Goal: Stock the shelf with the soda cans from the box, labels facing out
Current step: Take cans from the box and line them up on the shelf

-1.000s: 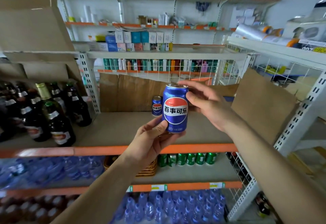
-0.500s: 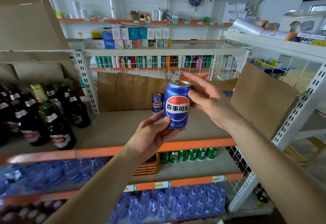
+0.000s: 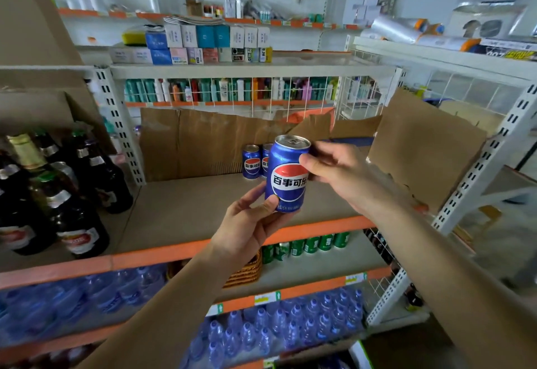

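I hold a blue soda can (image 3: 286,175) upright above the front of the shelf board (image 3: 186,211), its red, white and blue label turned toward me. My left hand (image 3: 250,223) grips its lower part from below. My right hand (image 3: 345,174) holds its upper right side, thumb on the label's edge. At the back of the shelf stand two more blue cans (image 3: 252,161), labels facing out, the second one (image 3: 266,160) half hidden behind the held can.
Dark glass bottles (image 3: 66,203) crowd the shelf's left end. Brown cardboard (image 3: 203,144) lines the back, and a cardboard flap (image 3: 421,147) leans at the right. Below are green cans (image 3: 311,245), a wicker basket (image 3: 247,272) and packs of water bottles (image 3: 279,328).
The view has shifted, and a second can now shows at the back. The held can's label has turned slightly right. Both hands keep their hold.
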